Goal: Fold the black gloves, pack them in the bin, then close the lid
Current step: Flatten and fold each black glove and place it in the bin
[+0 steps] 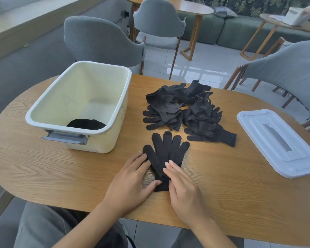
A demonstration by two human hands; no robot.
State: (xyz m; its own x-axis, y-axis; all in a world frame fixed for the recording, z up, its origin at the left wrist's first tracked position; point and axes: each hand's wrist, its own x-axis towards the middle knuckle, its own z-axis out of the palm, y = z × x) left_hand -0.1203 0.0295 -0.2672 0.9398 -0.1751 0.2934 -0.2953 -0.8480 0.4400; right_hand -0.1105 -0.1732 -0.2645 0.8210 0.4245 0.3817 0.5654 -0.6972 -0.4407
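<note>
One cream bin (82, 104) stands open at the left end of the oval wooden table (43, 172), its grey handle (65, 137) facing the near edge. Inside, one dark folded piece (86, 124) lies on the floor of the bin against the near wall; the rim hides its lower part, so how many gloves it holds cannot be told.

Just right of the bin, near the near edge, one black glove (164, 154) lies flat, fingers fanned toward the far edge, cuff toward the person. Whether it is a single glove or a stacked pair is hard to make out. Two hands work on it. The left hand (131, 183) lies spread, fingertips against the glove's thumb side and the thumb touching the cuff. The right hand (184, 188) rests with fingers straight and close together, pressing on the palm and cuff, which it partly covers.

Beyond the flat glove, toward the far edge at mid-table, sits one heap of black gloves (184, 110); they overlap too much to count.

One white lid (279, 142) lies flat at the right end, apart from the heap, its outer corner close to the picture's edge.

Three grey chairs stand around the far side, the rightmost cut off.
</note>
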